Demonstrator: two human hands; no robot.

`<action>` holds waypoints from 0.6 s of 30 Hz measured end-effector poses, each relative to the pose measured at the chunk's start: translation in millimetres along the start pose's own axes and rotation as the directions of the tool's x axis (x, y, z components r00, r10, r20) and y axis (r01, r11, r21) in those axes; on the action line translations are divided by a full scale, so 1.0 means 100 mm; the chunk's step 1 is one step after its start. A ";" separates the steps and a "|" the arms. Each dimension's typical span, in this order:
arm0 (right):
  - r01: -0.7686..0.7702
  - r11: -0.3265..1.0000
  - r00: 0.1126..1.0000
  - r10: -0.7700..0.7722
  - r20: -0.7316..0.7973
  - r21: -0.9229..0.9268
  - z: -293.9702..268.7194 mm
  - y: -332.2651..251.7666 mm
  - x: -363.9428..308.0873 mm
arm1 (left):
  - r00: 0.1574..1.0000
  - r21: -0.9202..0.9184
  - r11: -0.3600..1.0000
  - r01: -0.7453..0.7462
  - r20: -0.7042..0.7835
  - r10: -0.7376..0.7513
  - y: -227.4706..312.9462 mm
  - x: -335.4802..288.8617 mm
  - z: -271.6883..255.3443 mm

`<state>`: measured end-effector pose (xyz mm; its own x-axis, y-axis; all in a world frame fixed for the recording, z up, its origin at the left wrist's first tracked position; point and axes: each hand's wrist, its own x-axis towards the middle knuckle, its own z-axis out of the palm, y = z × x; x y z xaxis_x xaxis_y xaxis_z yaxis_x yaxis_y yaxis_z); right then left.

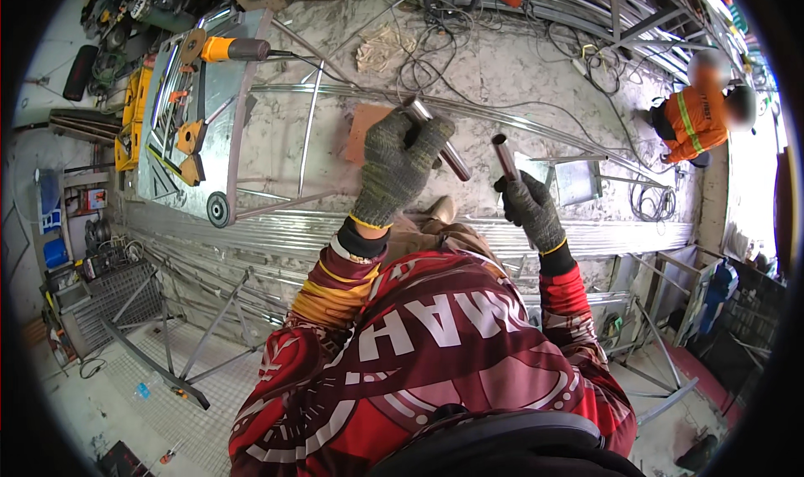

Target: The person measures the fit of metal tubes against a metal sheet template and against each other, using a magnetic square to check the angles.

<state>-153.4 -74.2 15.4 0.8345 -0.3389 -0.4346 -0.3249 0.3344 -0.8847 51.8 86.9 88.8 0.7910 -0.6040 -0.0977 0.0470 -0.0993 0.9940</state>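
Note:
In my gloved left hand [395,165] is a short shiny metal tube [455,160], gripped across the fingers. One end of it sticks out above the hand, and the other slants down to the right. My right hand [532,207], also in a dark grey knit glove, is closed round the lower end of a second short metal tube [505,155]. That tube points up and slightly left, with its open end showing. The two tubes are apart, both held in front of my body above the floor.
At the left stands a metal-topped work table [219,134] with a yellow angle grinder [226,50] and several hand tools. Long metal tubes [293,230] lie across the floor near my feet. Cables [435,67] snake beyond. A person in an orange jacket [695,121] is at the right.

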 end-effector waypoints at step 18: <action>0.157 0.903 0.971 -0.068 0.228 -0.400 0.56 -0.19 0.50 | 0.962 0.058 0.994 -0.095 -0.252 0.107 0.03 0.12 -0.63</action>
<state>-80.7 -48.6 20.2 0.9342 -0.1511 -0.3232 -0.3401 -0.1033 -0.9347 99.6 129.4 93.9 0.9196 -0.3922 0.0250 -0.0641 -0.0869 0.9942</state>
